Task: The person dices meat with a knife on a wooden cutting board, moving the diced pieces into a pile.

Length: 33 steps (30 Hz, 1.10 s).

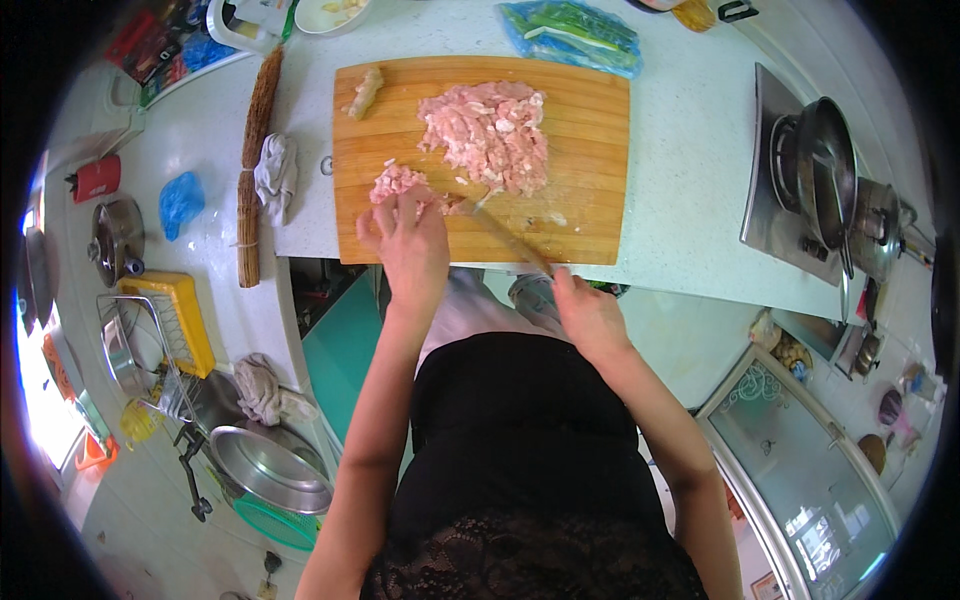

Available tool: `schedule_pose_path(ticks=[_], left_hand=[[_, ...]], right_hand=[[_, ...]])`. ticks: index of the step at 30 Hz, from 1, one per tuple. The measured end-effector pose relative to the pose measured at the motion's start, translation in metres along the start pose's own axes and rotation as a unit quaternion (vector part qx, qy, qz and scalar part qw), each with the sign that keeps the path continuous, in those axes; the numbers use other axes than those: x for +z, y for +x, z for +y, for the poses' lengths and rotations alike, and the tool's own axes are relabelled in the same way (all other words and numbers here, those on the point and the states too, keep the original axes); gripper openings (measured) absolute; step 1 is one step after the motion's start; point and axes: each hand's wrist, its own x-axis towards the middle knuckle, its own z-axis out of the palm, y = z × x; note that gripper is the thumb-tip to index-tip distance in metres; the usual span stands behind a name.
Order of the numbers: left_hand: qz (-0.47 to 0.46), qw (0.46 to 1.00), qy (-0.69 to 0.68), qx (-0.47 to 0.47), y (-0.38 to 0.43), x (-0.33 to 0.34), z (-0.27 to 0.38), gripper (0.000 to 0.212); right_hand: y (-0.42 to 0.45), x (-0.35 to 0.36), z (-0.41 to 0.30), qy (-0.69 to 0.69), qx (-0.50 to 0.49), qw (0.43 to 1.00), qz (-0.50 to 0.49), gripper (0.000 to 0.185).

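My right hand [592, 311] grips the handle of a kitchen knife [514, 238], its blade slanting up and left over a wooden cutting board [592, 150]. Beside the blade's tip, my left hand [412, 240] holds down a small heap of chopped pink meat [397, 182]. Its fingers are bent, and the fingertips are partly hidden. A larger mound of minced meat [487, 135] lies at the upper middle of the board. Scraps cling around the blade. One piece of ginger root [364, 94] rests in the board's upper left corner.
Spring onions in a blue plastic bag [570, 34] lie behind the board. Left are a straw brush [259, 165], a grey cloth [277, 178] and a white bowl [330, 19]. A wok [825, 172] sits on the right-hand stove. A steel basin [270, 469] rests at the sink.
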Motion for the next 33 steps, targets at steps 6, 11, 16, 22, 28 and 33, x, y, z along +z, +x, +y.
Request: schedule_pose_path(ticks=[6,11,16,22,28,33], left_hand=[[0.061,0.997,-0.016,-0.032,0.0,-0.009,-0.022,0.016],[0.028,0.998,-0.059,-0.008,-0.005,-0.005,-0.012,0.017],[0.019,0.997,-0.077,0.013,-0.005,0.016,0.003,0.014],[0.0,0.998,-0.057,0.015,-0.008,0.02,0.0,0.013],[-0.009,0.999,-0.024,0.026,-0.007,0.005,-0.017,0.012],[0.03,0.997,-0.073,0.018,-0.004,0.016,-0.003,0.011]], right_hand=[[0.013,0.003,-0.026,0.028,-0.055,0.998,-0.018,0.019],[0.005,-0.011,-0.014,0.046,-0.027,0.999,-0.006,0.019],[0.002,-0.007,-0.01,0.028,-0.029,0.999,0.015,0.019],[0.009,0.004,-0.025,-0.025,0.009,0.999,-0.038,0.017],[0.027,0.01,-0.027,-0.003,0.001,1.0,-0.018,0.019],[-0.001,-0.004,-0.012,0.077,0.005,0.995,0.066,0.023]])
